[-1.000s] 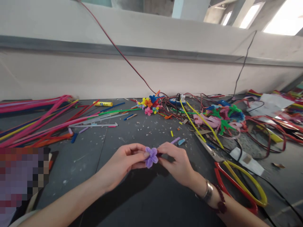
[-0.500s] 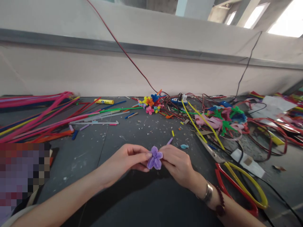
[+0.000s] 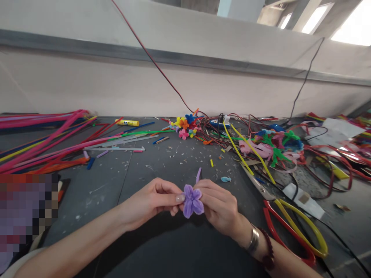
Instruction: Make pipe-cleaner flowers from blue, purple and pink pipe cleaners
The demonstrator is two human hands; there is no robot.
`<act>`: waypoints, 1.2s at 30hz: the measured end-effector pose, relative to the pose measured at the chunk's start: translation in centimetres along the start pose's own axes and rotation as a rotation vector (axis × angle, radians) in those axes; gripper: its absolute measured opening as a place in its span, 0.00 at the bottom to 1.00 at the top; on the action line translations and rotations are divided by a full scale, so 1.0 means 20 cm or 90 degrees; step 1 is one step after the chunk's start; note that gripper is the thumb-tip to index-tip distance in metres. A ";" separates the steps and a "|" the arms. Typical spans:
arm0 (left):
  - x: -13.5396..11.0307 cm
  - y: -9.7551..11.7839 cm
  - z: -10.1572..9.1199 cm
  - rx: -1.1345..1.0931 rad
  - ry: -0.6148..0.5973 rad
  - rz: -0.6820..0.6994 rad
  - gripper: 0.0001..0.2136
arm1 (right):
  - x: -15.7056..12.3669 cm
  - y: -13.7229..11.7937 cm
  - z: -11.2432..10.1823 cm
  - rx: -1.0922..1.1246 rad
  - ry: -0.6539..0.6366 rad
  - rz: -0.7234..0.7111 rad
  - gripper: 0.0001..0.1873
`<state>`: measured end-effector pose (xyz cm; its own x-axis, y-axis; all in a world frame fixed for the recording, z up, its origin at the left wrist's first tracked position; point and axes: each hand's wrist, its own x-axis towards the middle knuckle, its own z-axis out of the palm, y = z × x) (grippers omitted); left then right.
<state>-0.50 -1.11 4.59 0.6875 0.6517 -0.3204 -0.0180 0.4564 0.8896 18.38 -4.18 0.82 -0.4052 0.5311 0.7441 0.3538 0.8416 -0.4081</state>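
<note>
A purple pipe-cleaner flower [image 3: 192,201] with several looped petals is held between my two hands, above the dark table [image 3: 162,247]. My left hand [image 3: 160,199] pinches its left petal between thumb and fingers. On the other side, my right hand [image 3: 218,204] is closed on the flower's right edge, its fingertips partly hidden behind the petals. A short purple stem end [image 3: 198,175] sticks up behind my right hand. A small light-blue piece [image 3: 225,179] lies just beyond that hand.
Large scissors [image 3: 300,226] with red and yellow handles lie at the right. Bundled pipe cleaners [image 3: 43,144] fill the left. At the back are a glue stick [image 3: 127,122], finished colourful flowers [image 3: 185,125], a glue gun [image 3: 219,122] and tangled red-black wires [image 3: 330,154]. Green-and-pink pieces [image 3: 275,144] are heaped right.
The purple flower has turned a little and come slightly lower and nearer. The stem end behind it has swung to the left and stands more upright. Both hands keep their hold.
</note>
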 end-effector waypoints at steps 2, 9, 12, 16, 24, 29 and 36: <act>0.00 -0.01 0.00 -0.042 -0.028 -0.027 0.07 | 0.00 0.00 0.00 0.005 0.012 0.003 0.11; -0.02 0.00 0.05 -0.033 0.009 -0.081 0.07 | -0.02 0.02 0.00 -0.031 0.025 -0.002 0.11; -0.03 -0.01 0.06 -0.078 0.018 -0.112 0.07 | -0.03 0.02 0.01 -0.036 0.016 -0.006 0.11; -0.02 -0.02 0.06 -0.119 0.025 -0.140 0.06 | -0.03 0.01 0.01 -0.027 0.010 -0.017 0.11; -0.02 -0.06 0.07 -0.213 0.025 -0.158 0.05 | -0.03 -0.01 0.01 -0.002 0.005 -0.010 0.12; -0.02 -0.08 0.09 -0.290 0.013 -0.185 0.05 | -0.04 -0.02 -0.01 -0.033 -0.021 -0.034 0.12; -0.02 -0.07 0.08 -0.198 -0.011 -0.124 0.07 | -0.04 -0.03 0.00 -0.051 -0.012 -0.044 0.08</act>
<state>0.35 -2.97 3.99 0.7124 0.5245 -0.4663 -0.1035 0.7357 0.6693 18.52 -5.11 0.48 -0.4469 0.4746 0.7583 0.3908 0.8661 -0.3117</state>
